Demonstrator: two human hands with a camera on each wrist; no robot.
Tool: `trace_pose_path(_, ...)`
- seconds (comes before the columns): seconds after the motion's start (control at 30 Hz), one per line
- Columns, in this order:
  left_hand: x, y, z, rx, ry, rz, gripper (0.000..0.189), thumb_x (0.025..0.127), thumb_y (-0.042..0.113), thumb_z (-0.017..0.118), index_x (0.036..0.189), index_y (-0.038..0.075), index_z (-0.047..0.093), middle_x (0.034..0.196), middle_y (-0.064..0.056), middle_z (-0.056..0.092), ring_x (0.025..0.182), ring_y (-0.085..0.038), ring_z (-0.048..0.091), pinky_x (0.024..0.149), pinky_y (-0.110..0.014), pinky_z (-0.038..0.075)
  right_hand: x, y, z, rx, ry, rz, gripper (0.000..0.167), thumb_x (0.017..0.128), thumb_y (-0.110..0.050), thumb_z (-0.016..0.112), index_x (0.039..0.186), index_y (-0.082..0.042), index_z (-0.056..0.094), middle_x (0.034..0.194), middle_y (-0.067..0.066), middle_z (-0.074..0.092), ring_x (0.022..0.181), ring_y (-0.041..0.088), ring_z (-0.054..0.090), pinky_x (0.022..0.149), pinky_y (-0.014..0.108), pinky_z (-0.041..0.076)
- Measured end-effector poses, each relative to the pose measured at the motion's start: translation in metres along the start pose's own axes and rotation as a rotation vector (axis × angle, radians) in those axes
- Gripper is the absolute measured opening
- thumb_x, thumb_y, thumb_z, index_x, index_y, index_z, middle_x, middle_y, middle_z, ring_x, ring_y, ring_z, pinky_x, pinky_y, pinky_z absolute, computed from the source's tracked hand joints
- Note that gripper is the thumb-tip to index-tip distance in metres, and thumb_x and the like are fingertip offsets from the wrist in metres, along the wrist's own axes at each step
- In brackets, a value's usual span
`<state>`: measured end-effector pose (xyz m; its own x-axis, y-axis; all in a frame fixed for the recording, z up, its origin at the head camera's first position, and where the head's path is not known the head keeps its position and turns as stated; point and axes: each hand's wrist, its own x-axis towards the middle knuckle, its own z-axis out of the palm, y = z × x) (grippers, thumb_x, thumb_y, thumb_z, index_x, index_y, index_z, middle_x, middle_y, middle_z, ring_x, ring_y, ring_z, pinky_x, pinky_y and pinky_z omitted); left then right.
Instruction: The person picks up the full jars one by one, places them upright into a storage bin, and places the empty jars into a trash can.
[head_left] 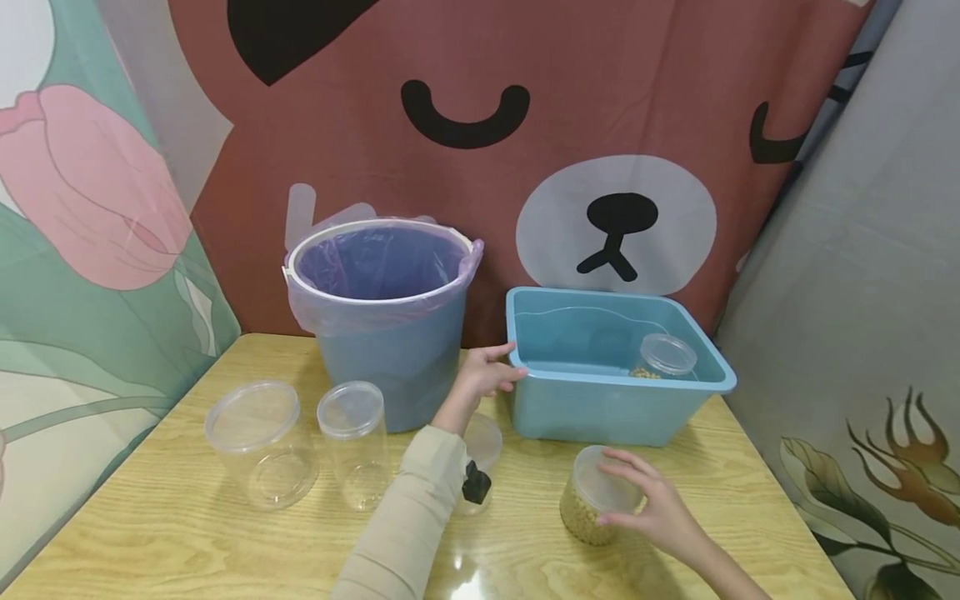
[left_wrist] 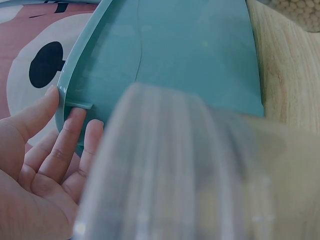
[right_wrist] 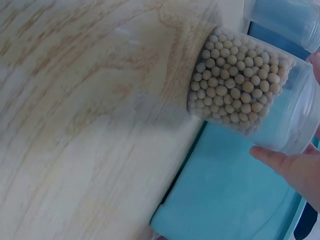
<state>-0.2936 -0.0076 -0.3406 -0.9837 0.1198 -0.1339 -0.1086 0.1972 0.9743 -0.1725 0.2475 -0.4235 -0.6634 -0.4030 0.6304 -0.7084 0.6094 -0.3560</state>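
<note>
My left hand (head_left: pixel 483 377) pinches the rim at the left end of a light blue plastic bin (head_left: pixel 592 410); in the left wrist view the thumb lies over the rim and fingers (left_wrist: pixel 62 152) reach beneath its lip. A clear lidded jar (head_left: pixel 588 512), partly filled with small round beige balls like soybeans, stands upright on the table in front of the bin. Around its lid my right hand (head_left: pixel 654 506) curls, the thumb on the near side and fingers across the top. Inside the bin, at its right end, sits another lidded jar (head_left: pixel 667 354) with similar contents, its lower part hidden.
Left of the bin stands a blue bucket (head_left: pixel 390 358) lined with a purple bag. Two clear lidded jars (head_left: pixel 258 450) (head_left: pixel 354 446) stand at the left of the wooden table (head_left: pixel 187 533). A third clear jar (head_left: pixel 483 442) is partly hidden behind my left forearm. Printed cloth surrounds the table.
</note>
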Motion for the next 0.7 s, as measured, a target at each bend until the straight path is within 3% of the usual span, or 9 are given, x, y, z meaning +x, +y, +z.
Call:
trace_pose_path(0.33,0.0000,0.0008,0.0005,0.007,0.009,0.000,0.054,0.074,0.020,0.074,0.125,0.021,0.055,0.081,-0.002,0.068,0.068,-0.015,0.062,0.059,-0.029,0.041,0.0002,0.0071,0.0061,0.044,0.046,-0.030,0.054,0.053,-0.013,0.084,0.100,0.005,0.065,0.112,0.015,0.057,0.105,0.020,0.052,0.088,0.008,0.031)
trace_pose_path(0.7,-0.0013,0.0003,0.0009,0.009,0.002,0.015,0.055,0.075,0.018,0.073,0.126,0.019,0.053,0.084,-0.004,0.068,0.066,-0.014,0.062,0.056,-0.027,0.041,0.0024,0.0058,0.0015,0.155,0.123,0.101,0.049,0.051,0.002,0.082,0.095,0.010,0.065,0.105,0.021,0.059,0.106,0.005,0.050,0.081,0.007,0.037)
